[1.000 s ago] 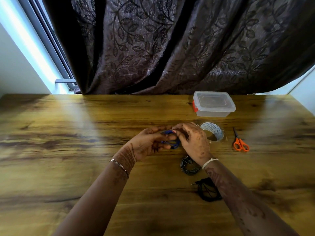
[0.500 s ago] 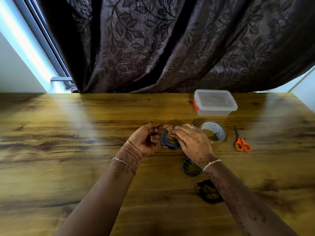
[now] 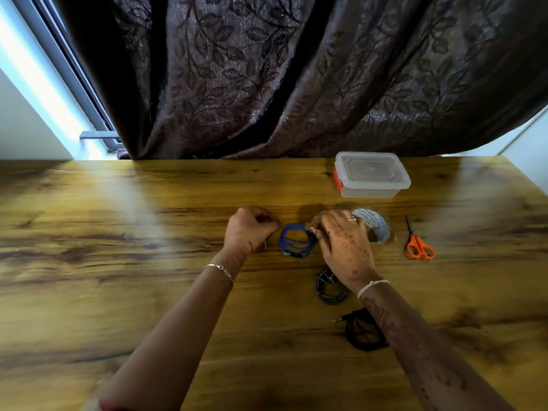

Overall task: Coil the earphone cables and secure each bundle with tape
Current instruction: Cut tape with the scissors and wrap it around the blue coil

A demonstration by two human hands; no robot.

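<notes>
Wooden table (image 3: 118,262) stretches wide leftward; right hand (image 3: 344,244) pinches blue coil (image 3: 283,240); left hand (image 3: 250,231) curled beside it, grip unclear.

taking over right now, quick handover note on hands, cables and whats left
Left hand: fingers curled beside the blue coil; what it holds is hidden.
Right hand: fingertips pinch the blue coil's right side.
Grey coil and black coil lie on the table nearer the person; tape roll behind the right hand, scissors right of it.
Done: three cables coiled.
Left: tape cannot be made out on any bundle, so check and tape each.
</notes>
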